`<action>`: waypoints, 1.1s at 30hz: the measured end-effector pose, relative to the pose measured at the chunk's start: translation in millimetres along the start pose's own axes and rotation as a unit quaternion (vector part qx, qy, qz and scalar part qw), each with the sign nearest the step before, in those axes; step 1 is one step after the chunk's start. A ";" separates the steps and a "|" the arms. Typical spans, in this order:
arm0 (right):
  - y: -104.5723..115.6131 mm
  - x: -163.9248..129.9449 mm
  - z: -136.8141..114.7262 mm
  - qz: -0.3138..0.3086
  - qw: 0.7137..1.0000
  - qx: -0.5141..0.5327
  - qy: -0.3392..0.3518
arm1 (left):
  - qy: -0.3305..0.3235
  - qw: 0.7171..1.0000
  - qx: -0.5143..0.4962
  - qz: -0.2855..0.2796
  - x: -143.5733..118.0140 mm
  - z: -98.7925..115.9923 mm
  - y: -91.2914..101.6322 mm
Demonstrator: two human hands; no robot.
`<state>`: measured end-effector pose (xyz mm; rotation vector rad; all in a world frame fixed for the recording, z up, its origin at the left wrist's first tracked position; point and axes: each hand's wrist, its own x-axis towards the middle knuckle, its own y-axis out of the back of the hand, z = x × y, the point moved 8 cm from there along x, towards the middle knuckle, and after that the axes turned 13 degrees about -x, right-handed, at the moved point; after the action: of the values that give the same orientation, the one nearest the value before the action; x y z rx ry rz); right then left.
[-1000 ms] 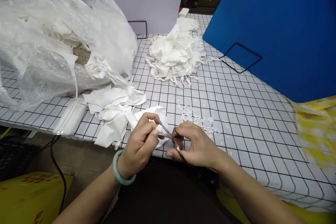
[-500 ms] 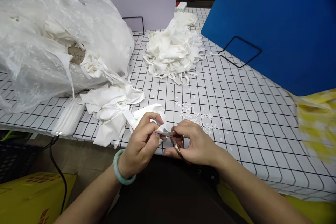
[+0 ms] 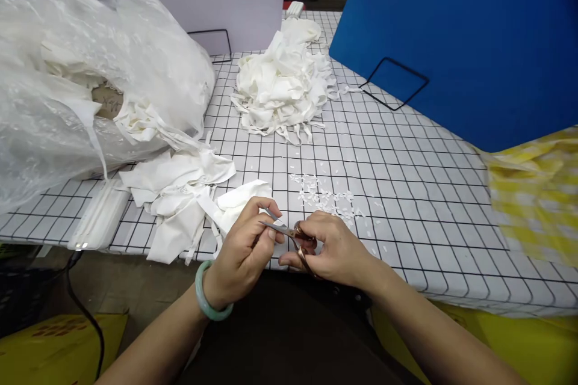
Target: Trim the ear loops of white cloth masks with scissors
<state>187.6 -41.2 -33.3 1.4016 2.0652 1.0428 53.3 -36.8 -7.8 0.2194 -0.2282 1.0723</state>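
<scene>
Scissors (image 3: 289,233) sit in the right hand (image 3: 336,249), whose fingers are curled shut through the coppery handle loops, with the slim blades pointing left toward the left hand (image 3: 241,249). That hand is closed in a pinch on a small white fabric piece (image 3: 241,200), thumb and forefinger meeting right at the blade tips; whether the blades are parted or closed on the cloth is too small to tell. Both hands hover over the near edge of the grid-patterned table (image 3: 406,192), the fabric piece draping across that edge just beyond the knuckles. A green bangle (image 3: 208,301) rings the left wrist. Tiny white clippings (image 3: 327,198) are scattered on the tabletop just beyond the right hand. Left of the hands, a loose heap of white cloth pieces (image 3: 176,192) spills from a large clear plastic bag (image 3: 90,72) that fills the left side of the table. Farther back, well apart from the hands, lies a second pile of white strips (image 3: 282,84). A blue board (image 3: 456,36) walls off the right side, and between it, the pile and the clippings the tabletop is bare. Yellow checked cloth (image 3: 537,192) hangs over the table's right end.
</scene>
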 end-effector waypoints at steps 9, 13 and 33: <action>2.2 -43.6 56.6 0.030 0.984 0.035 -0.170 | 0.038 0.994 -0.025 -0.103 34.9 -25.9 -48.6; -3.3 -61.8 83.3 0.030 0.943 0.162 -0.289 | 0.059 0.992 -0.016 -0.113 40.7 -30.4 -57.5; -75.6 57.4 -11.2 0.101 0.937 0.288 -0.168 | -0.011 0.904 0.425 -0.032 31.8 -24.4 100.9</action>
<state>112.4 -7.9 -81.9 1.9468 2.0743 0.2161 -19.5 43.4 -15.2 1.0180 0.2466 1.0486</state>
